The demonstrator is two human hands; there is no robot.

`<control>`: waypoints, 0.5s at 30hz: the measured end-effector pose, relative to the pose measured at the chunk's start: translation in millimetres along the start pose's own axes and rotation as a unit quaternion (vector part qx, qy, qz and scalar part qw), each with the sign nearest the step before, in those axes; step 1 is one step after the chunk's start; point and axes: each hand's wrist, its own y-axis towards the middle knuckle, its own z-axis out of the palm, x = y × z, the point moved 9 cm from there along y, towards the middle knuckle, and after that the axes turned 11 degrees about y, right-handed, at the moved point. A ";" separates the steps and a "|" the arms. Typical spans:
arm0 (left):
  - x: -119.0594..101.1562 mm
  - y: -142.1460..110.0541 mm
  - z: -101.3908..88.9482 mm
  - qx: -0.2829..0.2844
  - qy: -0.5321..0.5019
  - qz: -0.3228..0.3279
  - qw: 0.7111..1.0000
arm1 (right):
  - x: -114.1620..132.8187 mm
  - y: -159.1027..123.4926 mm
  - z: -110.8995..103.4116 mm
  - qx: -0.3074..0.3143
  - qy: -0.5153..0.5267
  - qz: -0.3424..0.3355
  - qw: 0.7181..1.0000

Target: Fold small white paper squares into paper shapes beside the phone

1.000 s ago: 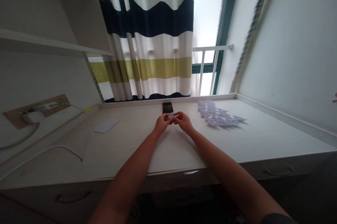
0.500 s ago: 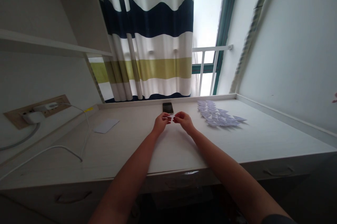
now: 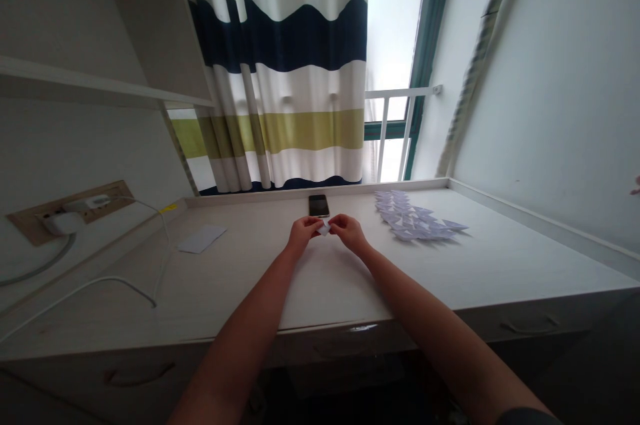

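Observation:
A small folded piece of white paper (image 3: 324, 228) is held between my two hands over the middle of the desk. My left hand (image 3: 302, 233) pinches its left side, and my right hand (image 3: 349, 232) grips the right side with the fingertips. Just beyond the hands lies a dark phone (image 3: 319, 206), flat on the desktop. To the right of my right hand, several folded white paper pieces (image 3: 415, 218) with pointed ends lie grouped close together. Off to the left rests a stack of flat white paper (image 3: 202, 238).
A white cable (image 3: 164, 258) runs from the wall socket (image 3: 70, 212) across the left side of the desk (image 3: 330, 292). Behind the desk hangs a striped curtain (image 3: 310, 88) beside a window with a white rail (image 3: 400, 93). Drawer handles sit below the front edge.
The paper between my hands has turned from nearly edge-on to showing a wider, pointed face downward. My left hand has shifted slightly left; the other objects have not moved.

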 end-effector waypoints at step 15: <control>0.3 -1.3 8.2 0.038 0.065 0.010 0.997 | 17.4 -6.9 3.6 0.015 -0.168 -0.054 0.984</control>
